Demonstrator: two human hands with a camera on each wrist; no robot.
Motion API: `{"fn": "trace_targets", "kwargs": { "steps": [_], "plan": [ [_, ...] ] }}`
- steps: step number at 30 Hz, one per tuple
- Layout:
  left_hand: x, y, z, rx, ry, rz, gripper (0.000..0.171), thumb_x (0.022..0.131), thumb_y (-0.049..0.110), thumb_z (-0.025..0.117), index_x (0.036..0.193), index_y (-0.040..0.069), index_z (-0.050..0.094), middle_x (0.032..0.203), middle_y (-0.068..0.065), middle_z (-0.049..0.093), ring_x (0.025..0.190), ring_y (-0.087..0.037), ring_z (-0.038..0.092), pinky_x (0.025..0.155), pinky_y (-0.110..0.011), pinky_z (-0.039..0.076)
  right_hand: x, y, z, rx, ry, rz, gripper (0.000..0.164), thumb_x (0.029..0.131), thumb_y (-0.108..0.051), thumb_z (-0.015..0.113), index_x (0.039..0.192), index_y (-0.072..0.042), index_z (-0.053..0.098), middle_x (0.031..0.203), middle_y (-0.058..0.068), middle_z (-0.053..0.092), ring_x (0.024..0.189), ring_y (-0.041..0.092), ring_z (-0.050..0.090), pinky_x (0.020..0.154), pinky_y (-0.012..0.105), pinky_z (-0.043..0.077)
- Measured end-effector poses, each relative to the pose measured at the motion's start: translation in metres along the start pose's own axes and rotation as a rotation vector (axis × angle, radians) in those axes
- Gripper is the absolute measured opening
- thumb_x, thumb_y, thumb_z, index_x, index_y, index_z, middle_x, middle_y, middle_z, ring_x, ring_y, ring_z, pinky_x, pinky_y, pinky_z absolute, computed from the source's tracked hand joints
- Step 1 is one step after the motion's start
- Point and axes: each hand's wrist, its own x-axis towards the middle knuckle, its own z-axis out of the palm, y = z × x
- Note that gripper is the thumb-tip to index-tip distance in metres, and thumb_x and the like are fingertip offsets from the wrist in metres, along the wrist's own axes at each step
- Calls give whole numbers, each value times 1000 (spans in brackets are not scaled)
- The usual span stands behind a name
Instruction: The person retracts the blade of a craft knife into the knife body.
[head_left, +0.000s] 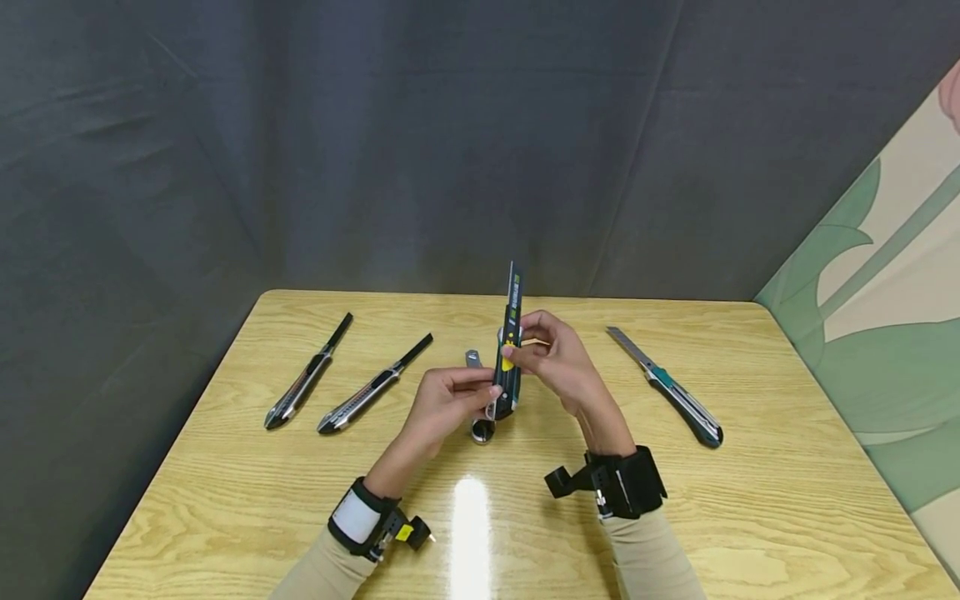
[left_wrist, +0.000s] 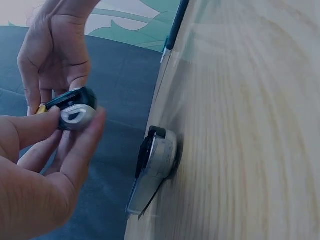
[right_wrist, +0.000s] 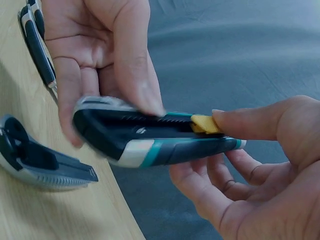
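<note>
Both hands hold one utility knife [head_left: 508,387] above the table's middle, its blade end pointing up and away. Its body is black with teal and white parts and has a yellow slider [right_wrist: 205,124]. My left hand [head_left: 446,407] pinches the butt end between thumb and fingers. My right hand [head_left: 567,371] grips higher up, with the thumb against the slider and the fingers behind the body. Under the hands a silver and black utility knife [head_left: 482,431] lies on the table, partly hidden in the head view; its black recess shows in the right wrist view.
Two silver and black utility knives with dark blades, one far left [head_left: 300,387] and one nearer [head_left: 363,402], lie slanted on the wooden table [head_left: 225,508]. A teal and black utility knife [head_left: 675,396] lies at right. A dark curtain [head_left: 450,150] hangs behind the table.
</note>
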Motion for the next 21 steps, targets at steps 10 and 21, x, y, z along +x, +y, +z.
{"fn": "trace_targets", "kwargs": {
  "steps": [10, 21],
  "plan": [
    [0, 2, -2, -20, 5, -8, 28, 82, 15, 73, 110, 10, 71, 104, -17, 71, 85, -26, 68, 69, -45, 62, 1, 2, 1, 23, -7, 24, 38, 83, -13, 71, 115, -3, 54, 110, 21, 57, 89, 26, 66, 71, 36, 61],
    [1, 1, -4, -18, 45, -14, 27, 81, 19, 74, 108, 13, 72, 102, -17, 72, 82, -27, 68, 67, -33, 63, 0, 1, 0, 12, -35, 20, 31, 87, -24, 68, 110, -5, 61, 104, 17, 58, 88, 28, 65, 73, 43, 62]
  ]
}}
